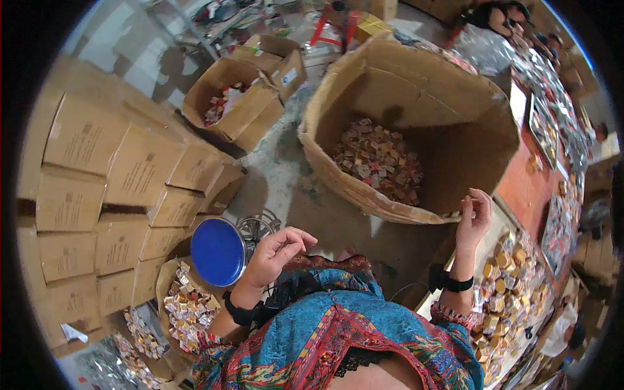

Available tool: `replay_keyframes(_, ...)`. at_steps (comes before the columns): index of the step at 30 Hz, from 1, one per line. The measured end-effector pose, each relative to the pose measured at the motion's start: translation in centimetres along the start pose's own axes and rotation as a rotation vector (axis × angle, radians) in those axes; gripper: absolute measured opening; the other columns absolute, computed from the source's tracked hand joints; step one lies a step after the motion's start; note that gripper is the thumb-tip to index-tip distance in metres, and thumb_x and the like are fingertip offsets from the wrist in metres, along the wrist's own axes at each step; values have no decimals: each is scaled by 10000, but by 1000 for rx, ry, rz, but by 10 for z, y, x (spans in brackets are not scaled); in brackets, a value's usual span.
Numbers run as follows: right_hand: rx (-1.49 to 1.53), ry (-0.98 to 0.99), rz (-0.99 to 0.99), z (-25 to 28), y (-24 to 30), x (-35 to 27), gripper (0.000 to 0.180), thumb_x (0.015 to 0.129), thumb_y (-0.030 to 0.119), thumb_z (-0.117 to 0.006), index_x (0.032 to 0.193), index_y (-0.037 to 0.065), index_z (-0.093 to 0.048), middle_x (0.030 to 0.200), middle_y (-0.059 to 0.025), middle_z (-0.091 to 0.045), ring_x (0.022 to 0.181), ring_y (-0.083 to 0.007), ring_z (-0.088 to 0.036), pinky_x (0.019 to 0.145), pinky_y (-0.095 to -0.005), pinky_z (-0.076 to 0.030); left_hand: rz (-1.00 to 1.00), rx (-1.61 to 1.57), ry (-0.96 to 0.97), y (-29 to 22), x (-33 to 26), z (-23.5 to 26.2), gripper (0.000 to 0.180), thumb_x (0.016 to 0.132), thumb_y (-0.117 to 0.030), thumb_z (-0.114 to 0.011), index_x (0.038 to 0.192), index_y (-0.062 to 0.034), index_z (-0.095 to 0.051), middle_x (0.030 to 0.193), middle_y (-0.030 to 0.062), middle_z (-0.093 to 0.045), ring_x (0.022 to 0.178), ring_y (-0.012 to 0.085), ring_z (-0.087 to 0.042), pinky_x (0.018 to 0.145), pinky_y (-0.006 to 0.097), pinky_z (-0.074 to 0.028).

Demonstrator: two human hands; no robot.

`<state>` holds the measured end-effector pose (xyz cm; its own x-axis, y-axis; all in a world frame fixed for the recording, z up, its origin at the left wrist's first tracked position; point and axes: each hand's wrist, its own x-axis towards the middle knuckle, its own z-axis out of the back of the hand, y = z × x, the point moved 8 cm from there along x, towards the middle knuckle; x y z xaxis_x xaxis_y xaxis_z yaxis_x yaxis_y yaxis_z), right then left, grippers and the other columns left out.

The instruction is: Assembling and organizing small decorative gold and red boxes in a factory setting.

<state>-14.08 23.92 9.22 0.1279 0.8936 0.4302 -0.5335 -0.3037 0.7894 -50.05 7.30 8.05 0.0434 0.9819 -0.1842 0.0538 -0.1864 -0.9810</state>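
My left hand [279, 252] hovers in front of my body, fingers loosely stretched forward, with nothing seen in it. Nearest to it is a round blue stool seat [218, 252] on a metal frame. By the near right rim of a large open cardboard box [422, 81], my right hand [476, 220] is raised with its fingers loosely bent and apart; I see nothing held. I cannot tell whether it touches the rim. Many small, light brown and whitish box-like pieces [380, 159] lie in a heap at the bottom of the large box.
Stacked closed cartons [84, 195] line the left side. Smaller open cartons [227, 107] stand at the far left. More small pieces fill a carton [188, 302] beside the stool. On the right, a table carries a pile of small yellowish pieces [507, 292]. Another person [500, 23] sits at the far right.
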Motion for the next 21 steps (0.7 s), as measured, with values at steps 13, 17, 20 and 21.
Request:
replay_keyframes(13, 272, 497, 108, -267, 172, -14, 96, 790, -31, -560, 875, -5, -595, 744, -51, -574, 636, -96, -505, 584, -217, -423, -131, -67, -330, -5, -58, 182, 127, 864, -78, -483, 782, 7, -529, 989, 140, -604, 926, 174, -548, 840, 291, -399)
replay_keyframes(17, 267, 698, 207, -356, 217, -29, 114, 772, 34, -602, 882, 6, -613, 790, -94, -599, 657, -177, -577, 591, -275, -457, -107, -92, -401, -2, -64, 238, 122, 862, -75, -478, 777, 2, -519, 982, 145, -607, 912, 175, -556, 831, 289, -405)
replay_keyframes(20, 202, 813, 259, -409, 253, -40, 123, 768, 59, -606, 881, 12, -609, 784, -105, -593, 674, -212, -596, 594, -294, -467, -99, -187, -514, 5, -63, 275, 118, 858, -80, -469, 775, -9, -513, 956, 151, -612, 910, 197, -568, 831, 299, -405)
replay_keyframes(21, 192, 887, 247, -431, 256, -47, 128, 773, 32, -606, 899, 10, -604, 785, -96, -584, 694, -180, -585, 610, -268, -467, -96, -192, -507, 7, -61, 283, 118, 858, -80, -469, 775, -9, -513, 956, 151, -612, 910, 197, -568, 831, 299, -405)
